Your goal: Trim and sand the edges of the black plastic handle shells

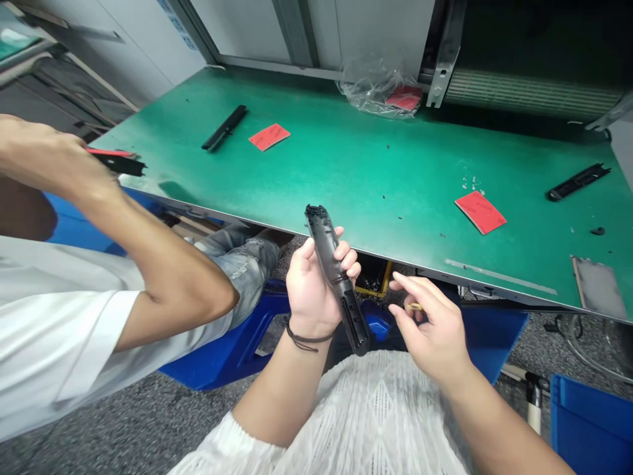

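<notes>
My left hand (311, 287) grips a long black plastic housing (336, 277) upright, its ribbed inner side showing. My right hand (430, 323) is beside the housing with its fingers apart, not touching it. A small yellowish band (414, 306) shows among its curled fingers, perhaps a ring. Both hands are below the front edge of a green bench mat (346, 152). On the mat lie black plastic strips (225, 127) (578, 182) and red pads (270, 136) (481, 212). At the left, a co-worker's hand (54, 155) holds a black part (119, 163) with a red strip on it.
A clear plastic bag (370, 89) holding red pads lies at the bench's back edge. A grey metal plate (598, 287) lies at the front right corner. Blue stools (232, 349) and a blue crate (588, 429) stand on the floor, and a yellow-rimmed bin (373, 277) sits under the bench.
</notes>
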A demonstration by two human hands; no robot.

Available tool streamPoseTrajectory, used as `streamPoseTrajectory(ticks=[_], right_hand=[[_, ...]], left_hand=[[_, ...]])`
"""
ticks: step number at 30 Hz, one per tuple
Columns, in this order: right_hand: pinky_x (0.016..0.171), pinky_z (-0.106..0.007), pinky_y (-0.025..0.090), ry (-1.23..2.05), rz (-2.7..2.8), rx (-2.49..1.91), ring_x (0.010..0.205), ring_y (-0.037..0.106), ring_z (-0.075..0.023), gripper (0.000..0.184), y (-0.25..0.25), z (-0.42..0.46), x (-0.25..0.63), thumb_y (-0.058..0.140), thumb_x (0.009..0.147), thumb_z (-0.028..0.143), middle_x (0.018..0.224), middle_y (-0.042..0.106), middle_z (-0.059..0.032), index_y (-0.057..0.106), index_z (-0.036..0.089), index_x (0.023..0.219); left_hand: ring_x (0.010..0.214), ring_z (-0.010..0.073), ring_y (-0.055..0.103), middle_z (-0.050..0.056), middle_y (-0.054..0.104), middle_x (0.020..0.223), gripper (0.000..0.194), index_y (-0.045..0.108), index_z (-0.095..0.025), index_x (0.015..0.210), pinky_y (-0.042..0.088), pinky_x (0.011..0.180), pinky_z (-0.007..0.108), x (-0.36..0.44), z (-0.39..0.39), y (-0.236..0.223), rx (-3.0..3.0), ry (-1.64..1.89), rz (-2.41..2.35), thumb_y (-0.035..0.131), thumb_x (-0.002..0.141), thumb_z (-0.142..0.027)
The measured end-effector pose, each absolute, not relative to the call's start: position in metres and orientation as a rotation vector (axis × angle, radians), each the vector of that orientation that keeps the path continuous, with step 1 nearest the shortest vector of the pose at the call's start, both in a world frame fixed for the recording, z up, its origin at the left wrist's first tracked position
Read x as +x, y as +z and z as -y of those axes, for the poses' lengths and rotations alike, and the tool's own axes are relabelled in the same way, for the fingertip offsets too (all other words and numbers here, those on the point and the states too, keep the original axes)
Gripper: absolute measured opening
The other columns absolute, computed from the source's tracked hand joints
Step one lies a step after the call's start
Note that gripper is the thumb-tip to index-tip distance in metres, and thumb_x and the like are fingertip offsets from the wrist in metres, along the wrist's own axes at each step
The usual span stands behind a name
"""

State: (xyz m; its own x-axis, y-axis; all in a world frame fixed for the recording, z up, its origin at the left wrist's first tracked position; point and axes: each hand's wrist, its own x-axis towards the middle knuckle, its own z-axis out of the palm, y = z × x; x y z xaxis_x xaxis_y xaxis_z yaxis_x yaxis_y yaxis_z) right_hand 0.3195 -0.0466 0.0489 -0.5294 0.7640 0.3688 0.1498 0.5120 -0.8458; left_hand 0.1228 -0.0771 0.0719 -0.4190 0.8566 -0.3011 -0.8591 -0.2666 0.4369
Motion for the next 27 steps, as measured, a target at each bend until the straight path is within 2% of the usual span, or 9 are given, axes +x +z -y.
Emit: streamPoseTrajectory(ticks=[3, 5, 7, 10, 14, 19, 21, 23, 27], right_hand=[[0.065, -0.029, 0.052, 0.953, 2.064, -0.853, 0.081, 0.066, -0.0155, 0.010, 0.038, 0.036, 0.320, 0.067, 0.099, 0.015, 0.098, 0.072, -0.0043, 0.070, 0.022, 0.093], [0.060, -0.029, 0.047, 0.865, 2.084, -0.962, 0.071, 0.058, -0.0144, 0.017, 0.037, 0.031, 0.321, 0.075, 0.094, 0.021, 0.088, 0.066, -0.0014, 0.061, 0.022, 0.084], [0.061, -0.030, 0.045, 0.798, 2.132, -1.049, 0.070, 0.055, -0.0146, 0.014, 0.041, 0.025, 0.323, 0.075, 0.095, 0.025, 0.094, 0.065, -0.0021, 0.062, 0.022, 0.099], [0.075, -0.032, 0.052, 0.842, 2.255, -0.957, 0.086, 0.063, -0.0178, 0.018, 0.053, 0.016, 0.327, 0.053, 0.107, 0.020, 0.105, 0.066, -0.0059, 0.061, 0.022, 0.123], [0.073, -0.032, 0.048, 0.726, 2.367, -0.674, 0.082, 0.058, -0.0180, 0.023, 0.075, 0.003, 0.330, 0.042, 0.110, 0.011, 0.091, 0.064, -0.0043, 0.063, 0.021, 0.115], [0.068, -0.034, 0.037, 0.231, 2.493, -0.509, 0.076, 0.047, -0.0194, 0.033, 0.104, -0.010, 0.327, 0.038, 0.107, 0.006, 0.083, 0.060, -0.0047, 0.069, 0.019, 0.105], [0.064, -0.035, 0.033, 0.128, 2.518, -0.511, 0.072, 0.045, -0.0194, 0.031, 0.113, -0.013, 0.326, 0.040, 0.111, 0.019, 0.079, 0.058, -0.0042, 0.069, 0.018, 0.100], [0.061, -0.035, 0.031, 0.112, 2.538, -0.494, 0.068, 0.043, -0.0193, 0.037, 0.120, -0.016, 0.325, 0.044, 0.112, 0.041, 0.076, 0.055, -0.0034, 0.069, 0.018, 0.096], [0.060, -0.035, 0.027, 0.095, 2.542, -0.447, 0.064, 0.036, -0.0178, 0.063, 0.124, -0.019, 0.321, 0.043, 0.105, 0.074, 0.071, 0.048, -0.0015, 0.064, 0.019, 0.083]], left_hand=[[0.058, 0.0076, 0.046, -0.005, 0.045, 0.076, 0.037, 0.063, -0.013, 0.118, 0.044, 0.050, 0.016, 0.121, 0.081, 0.065, 0.160, 1.847, -0.720, 0.078, 0.091, -0.034], [0.057, 0.0074, 0.049, -0.005, 0.052, 0.080, 0.040, 0.060, -0.019, 0.111, 0.045, 0.048, 0.016, 0.120, 0.084, 0.060, 0.321, 1.816, -0.851, 0.087, 0.086, -0.034], [0.055, 0.0093, 0.054, -0.004, 0.058, 0.084, 0.044, 0.056, -0.023, 0.109, 0.048, 0.046, 0.019, 0.120, 0.087, 0.055, 0.501, 1.780, -1.000, 0.089, 0.086, -0.040], [0.050, 0.0104, 0.052, -0.004, 0.059, 0.081, 0.049, 0.056, -0.026, 0.125, 0.043, 0.042, 0.021, 0.122, 0.091, 0.051, 0.722, 1.718, -1.184, 0.080, 0.093, -0.054], [0.049, 0.0093, 0.039, -0.003, 0.054, 0.071, 0.046, 0.064, -0.022, 0.131, 0.035, 0.046, 0.022, 0.133, 0.096, 0.055, 0.785, 1.630, -1.285, 0.061, 0.104, -0.059], [0.058, 0.0131, 0.044, -0.002, 0.054, 0.069, 0.045, 0.072, -0.023, 0.122, 0.042, 0.059, 0.025, 0.150, 0.097, 0.071, 0.792, 1.556, -1.158, 0.079, 0.093, -0.056], [0.069, 0.0156, 0.051, 0.002, 0.062, 0.081, 0.051, 0.073, -0.022, 0.115, 0.045, 0.065, 0.025, 0.154, 0.098, 0.077, 0.822, 1.560, -1.155, 0.083, 0.086, -0.062], [0.076, 0.0175, 0.054, 0.005, 0.066, 0.090, 0.053, 0.072, -0.020, 0.108, 0.046, 0.069, 0.026, 0.156, 0.099, 0.080, 0.859, 1.565, -1.193, 0.079, 0.087, -0.068], [0.065, 0.0144, 0.044, 0.001, 0.055, 0.075, 0.046, 0.070, -0.019, 0.094, 0.039, 0.060, 0.025, 0.157, 0.103, 0.078, 0.831, 1.524, -1.297, 0.059, 0.104, -0.062]])
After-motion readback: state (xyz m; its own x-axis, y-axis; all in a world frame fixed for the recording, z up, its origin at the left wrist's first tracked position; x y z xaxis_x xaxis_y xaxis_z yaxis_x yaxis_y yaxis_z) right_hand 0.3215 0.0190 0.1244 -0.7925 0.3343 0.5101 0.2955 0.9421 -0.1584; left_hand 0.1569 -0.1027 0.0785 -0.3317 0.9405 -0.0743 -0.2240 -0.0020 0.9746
